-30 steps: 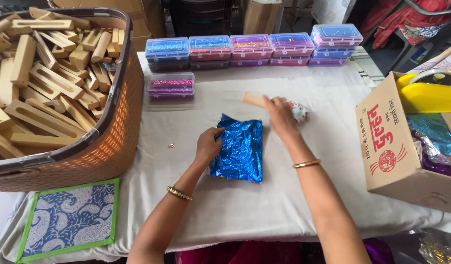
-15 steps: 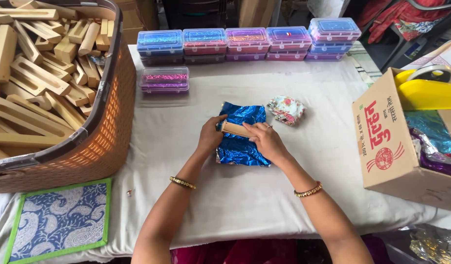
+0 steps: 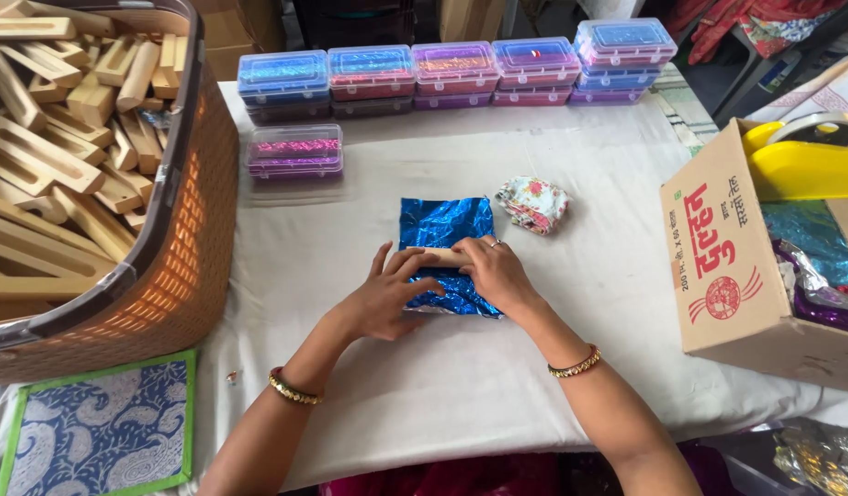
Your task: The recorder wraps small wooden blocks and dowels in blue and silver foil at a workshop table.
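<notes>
A shiny blue foil sheet (image 3: 445,226) lies flat on the white cloth in the middle of the table. A small wooden block (image 3: 440,256) rests across it. My left hand (image 3: 390,296) presses the near edge of the foil and touches the block from the left. My right hand (image 3: 494,271) lies on the block's right end, fingers curled over block and foil. Both wrists carry gold bangles.
A large brown basket (image 3: 180,266) full of wooden pieces stands at the left. Clear plastic boxes (image 3: 456,72) line the far edge, one (image 3: 295,150) apart. A floral cloth bundle (image 3: 532,202) lies right of the foil. A cardboard box (image 3: 732,266) stands right. A blue patterned mat (image 3: 98,432) sits near left.
My right hand brought the wooden block from the far right onto the blue foil. Both hands have now closed in on the block and the foil's near edge.
</notes>
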